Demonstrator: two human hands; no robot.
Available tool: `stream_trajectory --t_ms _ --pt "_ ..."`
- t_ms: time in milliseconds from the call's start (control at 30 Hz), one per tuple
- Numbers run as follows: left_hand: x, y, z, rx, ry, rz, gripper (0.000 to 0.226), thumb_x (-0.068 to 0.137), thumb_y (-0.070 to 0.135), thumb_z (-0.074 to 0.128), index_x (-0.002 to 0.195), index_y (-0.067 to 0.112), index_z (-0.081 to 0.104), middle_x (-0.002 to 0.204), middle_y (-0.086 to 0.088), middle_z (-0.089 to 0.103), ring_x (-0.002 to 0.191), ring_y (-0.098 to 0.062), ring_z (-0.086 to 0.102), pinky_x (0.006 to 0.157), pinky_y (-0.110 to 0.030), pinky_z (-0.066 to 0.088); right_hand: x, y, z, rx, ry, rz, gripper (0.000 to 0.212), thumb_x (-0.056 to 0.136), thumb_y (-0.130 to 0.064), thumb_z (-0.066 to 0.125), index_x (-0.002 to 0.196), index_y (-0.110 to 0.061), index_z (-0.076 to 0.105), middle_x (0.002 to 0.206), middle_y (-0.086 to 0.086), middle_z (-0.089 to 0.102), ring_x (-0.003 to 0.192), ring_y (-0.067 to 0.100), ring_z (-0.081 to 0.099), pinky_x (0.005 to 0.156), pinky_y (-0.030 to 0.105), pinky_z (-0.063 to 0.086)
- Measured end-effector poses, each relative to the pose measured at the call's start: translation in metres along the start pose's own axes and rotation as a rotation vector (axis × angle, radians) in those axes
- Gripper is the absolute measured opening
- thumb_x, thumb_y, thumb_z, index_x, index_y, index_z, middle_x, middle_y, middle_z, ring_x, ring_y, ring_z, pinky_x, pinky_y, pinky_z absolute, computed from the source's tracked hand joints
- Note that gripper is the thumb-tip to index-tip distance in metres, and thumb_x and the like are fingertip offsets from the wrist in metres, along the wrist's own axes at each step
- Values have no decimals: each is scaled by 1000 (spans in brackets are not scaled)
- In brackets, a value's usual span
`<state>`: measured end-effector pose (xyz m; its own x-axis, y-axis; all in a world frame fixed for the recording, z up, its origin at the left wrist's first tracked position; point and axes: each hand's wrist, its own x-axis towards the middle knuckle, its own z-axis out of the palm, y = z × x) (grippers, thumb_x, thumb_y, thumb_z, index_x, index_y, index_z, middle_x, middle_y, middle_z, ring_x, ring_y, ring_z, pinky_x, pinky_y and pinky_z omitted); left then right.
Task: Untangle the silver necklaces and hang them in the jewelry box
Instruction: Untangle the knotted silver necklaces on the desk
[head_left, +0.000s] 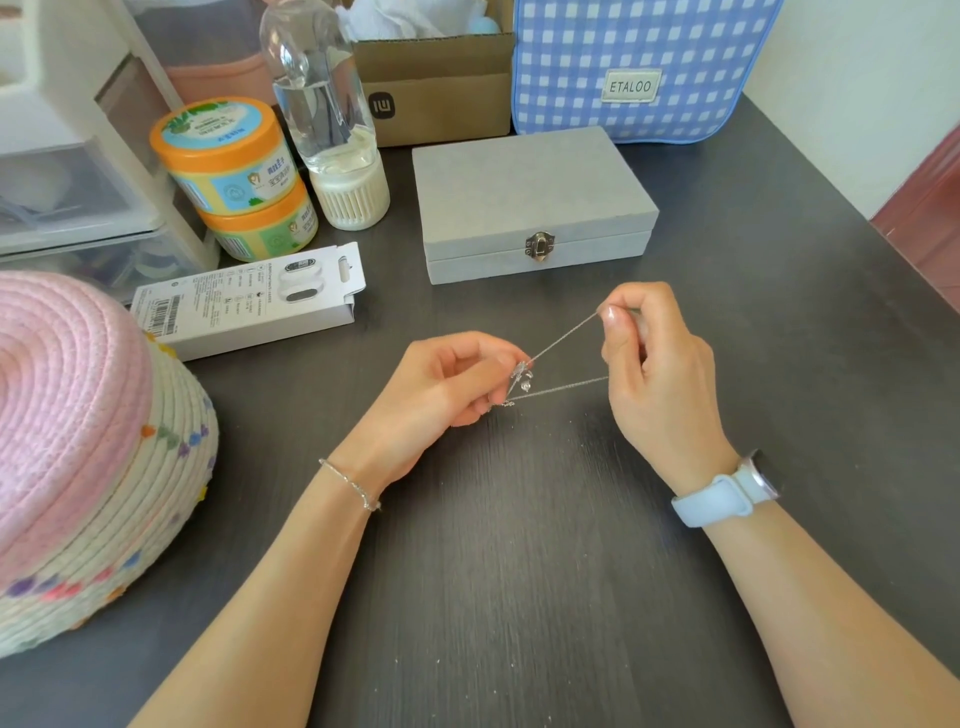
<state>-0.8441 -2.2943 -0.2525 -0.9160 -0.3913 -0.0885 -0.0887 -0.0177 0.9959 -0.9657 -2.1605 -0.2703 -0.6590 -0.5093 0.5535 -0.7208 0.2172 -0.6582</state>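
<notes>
My left hand (441, 384) and right hand (649, 358) both pinch the tangled silver necklaces (550, 364); jewelry box (535, 208) latched, nothing hung yet.

The left hand (441, 384) is covering the tangled part of the silver necklaces (558, 358), so the number of chains is not determinable. The right hand (657, 374) is concealing the strand ends. The closed jewelry box (530, 202) is hiding its interior. The frame edge is cutting off the woven basket (78, 457), bottle (317, 88) top and checked bag (639, 62). Jar (228, 150) label print is reading too small.
</notes>
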Motion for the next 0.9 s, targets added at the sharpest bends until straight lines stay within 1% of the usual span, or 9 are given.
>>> stream_trajectory --t_ms 67,167,233,300,400,433,567,700,900 --pt "-1 2 1 37 7 -7 2 81 17 65 81 15 66 54 7 51 50 -5 40 45 -11 30 0 0 0 -52 -12 -8 23 93 -29 33 93 -13 50 55 4 51 48 22 42 51 37 38" --pt "0 0 5 194 91 42 10 83 11 66 78 17 60 51 12 53 47 0 44 47 -8 33 0 0 0 -105 -49 -18 21 94 -27 36 92 -12 51 53 1 49 46 21 40 50 35 39" --pt "0 1 7 233 171 71 14 84 11 64 73 16 59 50 12 54 46 0 44 46 -9 34 1 0 -1 -139 -84 0 19 94 -25 38 91 -12 52 53 -6 43 52 20 37 51 32 34" --pt "0 2 6 172 252 70 16 86 9 61 72 15 61 54 9 58 46 -1 47 44 -9 34 1 0 -1 -171 -115 23 19 93 -25 39 91 -12 52 55 -9 41 52 19 34 54 30 29" --pt "1 1 4 104 344 65 17 88 8 59 73 16 62 56 7 63 50 -4 52 42 -15 37 0 -1 -1 -202 -174 25 19 94 -26 39 92 -13 52 56 -5 48 46 15 37 54 33 36" --pt "2 1 4 83 369 67 18 88 8 58 73 17 62 56 8 62 52 -5 53 42 -16 38 0 -2 -1 -214 -196 21 19 95 -27 40 92 -13 52 55 -3 50 47 20 38 54 34 38" --pt "2 0 4 -27 413 81 18 90 6 55 77 17 60 64 8 66 64 -6 59 47 -16 42 0 -6 -3 -266 -265 36 19 96 -30 43 93 -13 52 56 -1 54 52 27 45 56 36 39" --pt "2 1 3 -82 460 86 15 89 7 57 79 18 62 65 10 69 62 -2 58 45 -16 39 1 -6 -5 -325 -317 100 26 94 -38 42 86 -15 51 58 -7 48 60 27 47 59 34 36" --pt "4 -2 9 156 553 103 19 90 11 56 76 23 59 68 12 66 51 5 51 51 -11 36 1 -6 -5 -406 -288 119 31 95 -40 40 76 -15 45 74 -2 50 64 29 46 60 31 27"
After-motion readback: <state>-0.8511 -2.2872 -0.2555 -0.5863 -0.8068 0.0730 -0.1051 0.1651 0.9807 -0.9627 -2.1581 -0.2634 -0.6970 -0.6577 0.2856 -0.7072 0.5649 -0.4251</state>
